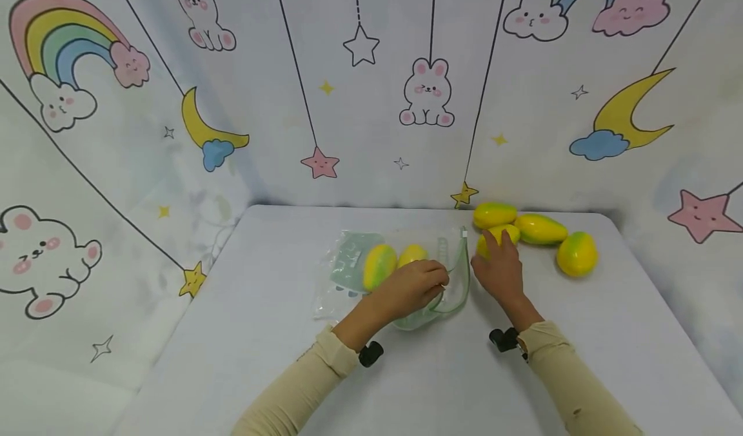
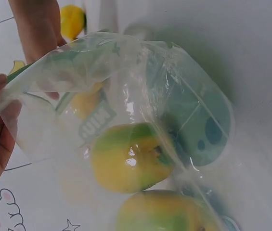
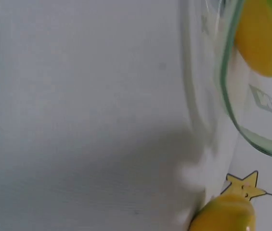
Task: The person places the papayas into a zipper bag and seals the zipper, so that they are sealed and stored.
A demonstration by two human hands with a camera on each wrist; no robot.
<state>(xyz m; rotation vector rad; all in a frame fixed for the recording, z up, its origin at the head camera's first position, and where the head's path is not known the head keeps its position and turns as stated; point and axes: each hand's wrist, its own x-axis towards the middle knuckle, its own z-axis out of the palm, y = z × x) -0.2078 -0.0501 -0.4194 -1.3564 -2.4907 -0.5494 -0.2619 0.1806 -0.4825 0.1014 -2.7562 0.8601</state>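
Two fruits [image 1: 380, 268] lie in the clear bag [image 1: 350, 259], whose rim the left hand [image 1: 415, 286] pinches; the right hand [image 1: 500, 269] is over a loose fruit [image 1: 511, 232], grip unclear. Bagging seems underway; a firm grasp looks needed next.

Fruits [image 1: 577, 254]: yellow, blotched green. Bag [image 1: 353, 258]: clear, pale-green trim [image 3: 226, 91] and lettering [image 2: 97, 123]. Table [image 1: 261, 255]: plain white. Sleeves [image 1: 298, 387]: beige. Wrist cameras [image 1: 504, 339]: black. Backdrop [image 1: 371, 126]: white, printed with rainbows [image 1: 69, 24], yellow moons [image 1: 612, 110], pink stars [image 1: 320, 163].
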